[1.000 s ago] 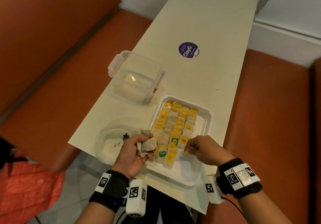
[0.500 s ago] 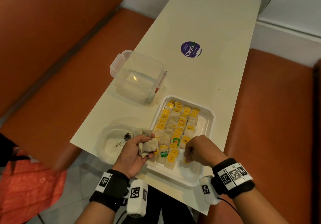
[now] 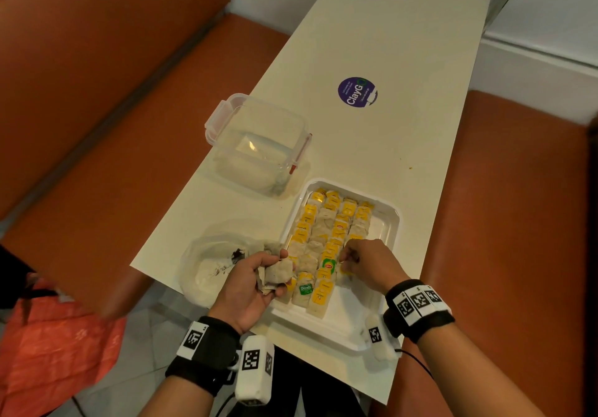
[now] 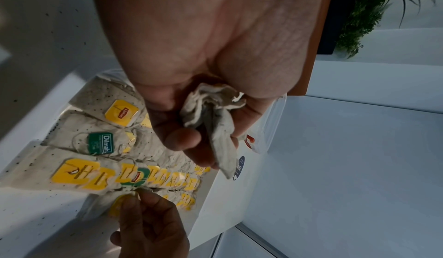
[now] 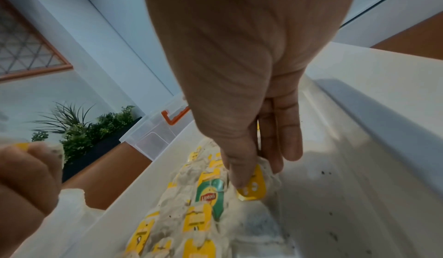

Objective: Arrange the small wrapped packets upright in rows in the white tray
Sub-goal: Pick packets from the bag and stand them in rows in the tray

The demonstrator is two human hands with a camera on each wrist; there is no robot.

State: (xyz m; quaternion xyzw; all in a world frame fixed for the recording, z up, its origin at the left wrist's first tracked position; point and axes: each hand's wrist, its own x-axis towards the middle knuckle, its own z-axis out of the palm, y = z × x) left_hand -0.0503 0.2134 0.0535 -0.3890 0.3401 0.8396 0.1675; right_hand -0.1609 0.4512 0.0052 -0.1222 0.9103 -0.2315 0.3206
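The white tray [image 3: 393, 222] lies at the table's near edge, with several rows of paper packets [image 3: 326, 222] carrying yellow and green tags. My left hand [image 3: 275, 274] hovers at the tray's left rim and grips a crumpled bunch of packets [image 3: 279, 272], which the left wrist view shows as a wad [image 4: 213, 118] in the curled fingers. My right hand [image 3: 348, 263] is inside the tray at the near end of the right row. It pinches a yellow-tagged packet [image 5: 254, 185] that stands beside a green-tagged one [image 5: 210, 195]. The right fingertips [image 4: 143, 203] hold that same packet [image 4: 115, 206].
A clear plastic box [image 3: 259, 148] with clip latches stands behind the tray on the left. A crumpled clear bag [image 3: 210, 267] lies left of my left hand. A purple sticker [image 3: 357, 90] is farther up the table. Orange benches [image 3: 517, 222] flank the table, and an orange bag [image 3: 48, 352] sits lower left.
My right hand has moved forward and left into the tray, onto the near end of the right row. My left hand has kept its bunch in place.
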